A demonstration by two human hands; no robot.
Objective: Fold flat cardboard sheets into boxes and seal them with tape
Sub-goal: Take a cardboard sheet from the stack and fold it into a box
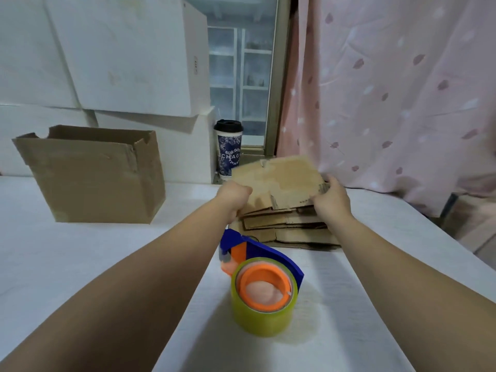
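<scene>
Beyond the tape [264, 291], left hand [236, 196] and right hand [331, 196] each grip an end of the sheet [284, 178], held crosswise above the stack [290, 229].

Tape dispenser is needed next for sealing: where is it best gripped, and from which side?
On the tape dispenser, likely the blue frame just beyond the roll, reached from above. It lies on its side, hub up, leaving the frame's edge exposed for fingers; no handle shows.
</scene>
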